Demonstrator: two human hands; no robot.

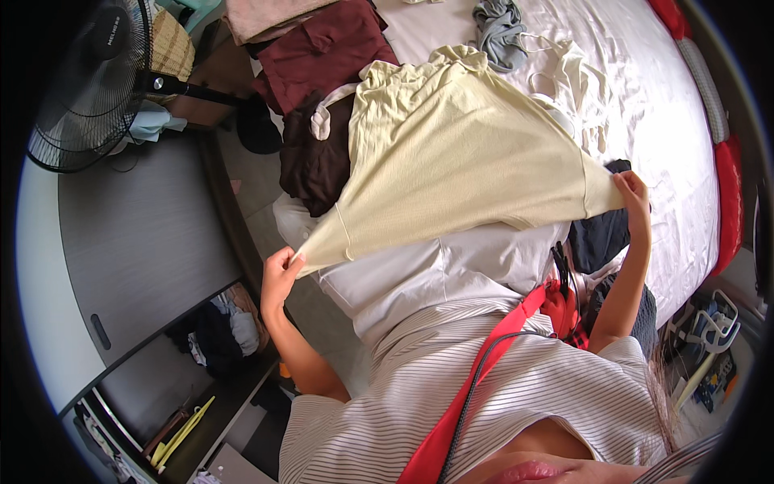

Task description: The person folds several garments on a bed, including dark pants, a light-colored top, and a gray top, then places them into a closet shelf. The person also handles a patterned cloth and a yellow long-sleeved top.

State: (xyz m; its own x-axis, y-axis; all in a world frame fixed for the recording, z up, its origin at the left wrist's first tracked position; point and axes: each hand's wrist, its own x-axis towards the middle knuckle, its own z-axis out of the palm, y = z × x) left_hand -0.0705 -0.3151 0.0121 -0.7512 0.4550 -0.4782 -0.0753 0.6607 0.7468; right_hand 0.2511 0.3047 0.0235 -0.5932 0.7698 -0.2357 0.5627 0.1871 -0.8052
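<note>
A pale yellow knit garment (447, 163) is stretched wide between my two hands over my lap and the bed. My left hand (281, 278) pinches its lower left corner, and my right hand (632, 189) grips its right corner. The garment's gathered far end rests on the bed among other clothes. Beside its left edge lie a dark brown cloth (314, 163) and a folded maroon garment (326, 51). Beyond its right side are a white strappy garment (571, 72) and a crumpled grey cloth (500, 33). A black garment (595, 242) lies below my right hand.
A black standing fan (91, 85) is at the upper left, near a woven basket (171, 45). The grey sliding door (145, 224) of a wardrobe stands at left, with clothes and yellow hangers (184, 432) inside. Red pillows (728, 206) line the right edge of the white-sheeted bed (671, 181).
</note>
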